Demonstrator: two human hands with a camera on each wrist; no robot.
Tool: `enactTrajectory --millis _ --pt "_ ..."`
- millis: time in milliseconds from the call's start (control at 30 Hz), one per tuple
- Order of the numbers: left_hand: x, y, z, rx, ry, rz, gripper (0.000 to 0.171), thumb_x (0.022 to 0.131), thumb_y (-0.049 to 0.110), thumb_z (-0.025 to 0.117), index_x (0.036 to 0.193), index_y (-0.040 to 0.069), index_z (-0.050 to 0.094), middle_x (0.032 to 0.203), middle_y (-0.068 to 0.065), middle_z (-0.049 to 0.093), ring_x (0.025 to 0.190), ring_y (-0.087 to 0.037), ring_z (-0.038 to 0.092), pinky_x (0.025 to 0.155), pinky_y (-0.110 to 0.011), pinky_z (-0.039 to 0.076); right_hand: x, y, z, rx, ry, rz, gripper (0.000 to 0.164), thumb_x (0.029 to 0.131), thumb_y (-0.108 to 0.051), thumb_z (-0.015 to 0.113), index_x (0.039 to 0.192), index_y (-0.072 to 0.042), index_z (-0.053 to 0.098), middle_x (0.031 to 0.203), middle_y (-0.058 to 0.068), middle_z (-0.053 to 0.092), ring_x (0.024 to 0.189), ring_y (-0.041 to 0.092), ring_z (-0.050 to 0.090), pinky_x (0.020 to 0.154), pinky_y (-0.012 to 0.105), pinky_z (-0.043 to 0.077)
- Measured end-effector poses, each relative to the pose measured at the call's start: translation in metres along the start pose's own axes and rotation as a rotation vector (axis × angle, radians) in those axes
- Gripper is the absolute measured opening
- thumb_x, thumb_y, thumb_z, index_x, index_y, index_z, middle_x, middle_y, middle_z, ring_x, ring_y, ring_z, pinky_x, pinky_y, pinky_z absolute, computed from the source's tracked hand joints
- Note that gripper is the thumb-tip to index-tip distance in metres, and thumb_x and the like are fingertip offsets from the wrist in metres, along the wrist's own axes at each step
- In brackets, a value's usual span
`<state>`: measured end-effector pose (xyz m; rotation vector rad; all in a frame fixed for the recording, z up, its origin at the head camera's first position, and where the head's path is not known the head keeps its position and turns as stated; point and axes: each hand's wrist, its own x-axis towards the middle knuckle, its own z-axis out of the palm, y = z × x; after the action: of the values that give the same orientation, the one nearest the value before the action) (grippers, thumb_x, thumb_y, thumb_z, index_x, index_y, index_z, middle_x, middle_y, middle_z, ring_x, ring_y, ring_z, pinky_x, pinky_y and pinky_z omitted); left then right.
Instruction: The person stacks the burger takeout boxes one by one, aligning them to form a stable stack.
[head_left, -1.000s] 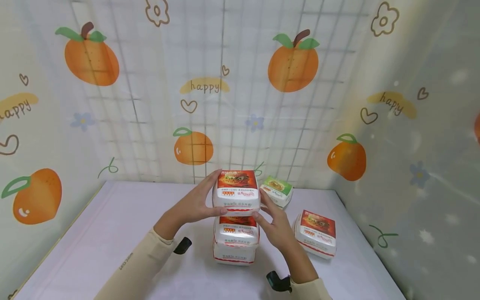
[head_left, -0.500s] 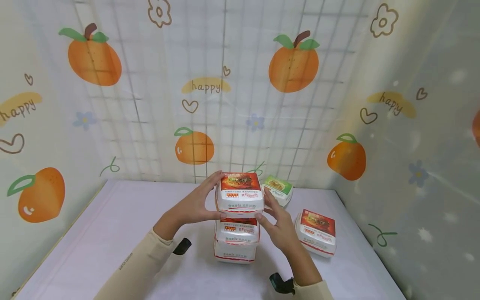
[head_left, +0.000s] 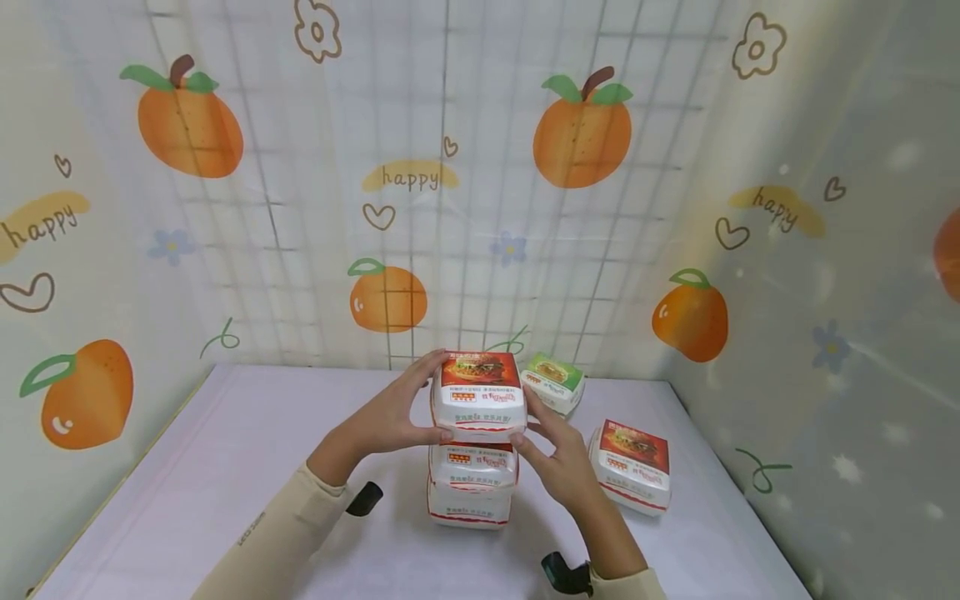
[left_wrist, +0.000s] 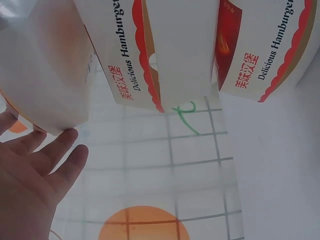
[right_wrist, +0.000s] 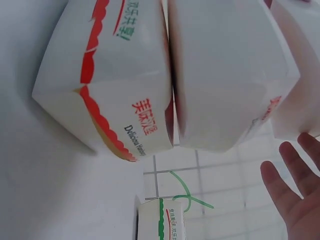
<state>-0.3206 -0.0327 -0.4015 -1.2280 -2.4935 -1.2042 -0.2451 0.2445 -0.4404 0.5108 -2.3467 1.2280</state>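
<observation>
A white hamburger box (head_left: 480, 412) with a red burger picture on its lid is gripped between both hands. The left hand (head_left: 382, 419) holds its left side, thumb at the lower front edge. On the opposite side, the right hand (head_left: 564, 460) has its thumb at the lower front corner. Directly below stand two matching boxes, a middle box (head_left: 471, 475) and a bottom box (head_left: 468, 510), stacked upright. In the left wrist view, fingertips (left_wrist: 70, 135) lie against the held box, and a gap separates it from the middle box (left_wrist: 182, 55).
Another red-topped hamburger box (head_left: 630, 467) sits on the white table (head_left: 247, 433) to the right. Farther back is a green-topped box (head_left: 553, 383), partly behind the right hand. A curtain (head_left: 480, 208) printed with oranges hangs over a wire grid behind the table.
The held box has shifted slightly right and come down over the middle box, whose lid picture is now mostly covered. Both hands have kept their grip. The other boxes stay put.
</observation>
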Motion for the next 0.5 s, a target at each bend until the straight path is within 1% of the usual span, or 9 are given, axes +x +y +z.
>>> enactTrajectory --millis 167,233,367,400,500 --pt "-0.0017 0.0001 0.0001 -0.001 -0.002 0.011 0.104 0.074 0.059 0.076 0.155 0.028 0.019 0.158 0.015 0.016 0.138 -0.007 0.025 0.109 -0.036 0.033 -0.0020 0.0002 -0.0003 0.006 -0.004 -0.012 0.071 0.093 -0.029 0.067 0.153 -0.032 0.031 0.148 0.001 0.045 0.132 0.026 0.044 0.096 0.050 0.046" --pt "-0.0027 0.0000 0.0006 -0.007 -0.006 0.011 0.104 0.075 0.058 0.076 0.155 0.027 0.019 0.159 0.012 0.016 0.139 -0.007 0.024 0.109 -0.036 0.034 -0.0031 -0.0002 0.0000 0.000 -0.006 -0.008 0.071 0.093 -0.030 0.067 0.153 -0.033 0.030 0.147 0.002 0.045 0.132 0.026 0.045 0.096 0.051 0.046" --pt "-0.0047 -0.0006 0.0028 -0.023 -0.010 0.014 0.104 0.075 0.056 0.077 0.155 0.027 0.019 0.160 0.008 0.016 0.140 -0.008 0.023 0.109 -0.040 0.034 -0.0060 0.0000 0.0007 -0.009 -0.010 0.005 0.071 0.093 -0.031 0.067 0.153 -0.032 0.030 0.147 0.003 0.046 0.131 0.028 0.045 0.095 0.053 0.046" --pt "-0.0050 -0.0006 0.0035 -0.027 -0.010 0.016 0.104 0.075 0.056 0.077 0.155 0.027 0.019 0.160 0.008 0.016 0.140 -0.009 0.023 0.108 -0.041 0.035 -0.0067 0.0000 0.0005 -0.010 -0.009 0.008 0.071 0.092 -0.032 0.067 0.154 -0.032 0.030 0.147 0.002 0.046 0.131 0.028 0.045 0.095 0.053 0.046" --pt "-0.0058 -0.0006 0.0054 -0.033 -0.009 0.013 0.104 0.074 0.057 0.077 0.155 0.029 0.019 0.159 0.012 0.015 0.140 -0.009 0.024 0.108 -0.044 0.035 -0.0084 0.0003 -0.0003 -0.010 -0.007 0.011 0.071 0.092 -0.032 0.068 0.154 -0.026 0.032 0.147 0.002 0.045 0.132 0.028 0.045 0.096 0.053 0.046"
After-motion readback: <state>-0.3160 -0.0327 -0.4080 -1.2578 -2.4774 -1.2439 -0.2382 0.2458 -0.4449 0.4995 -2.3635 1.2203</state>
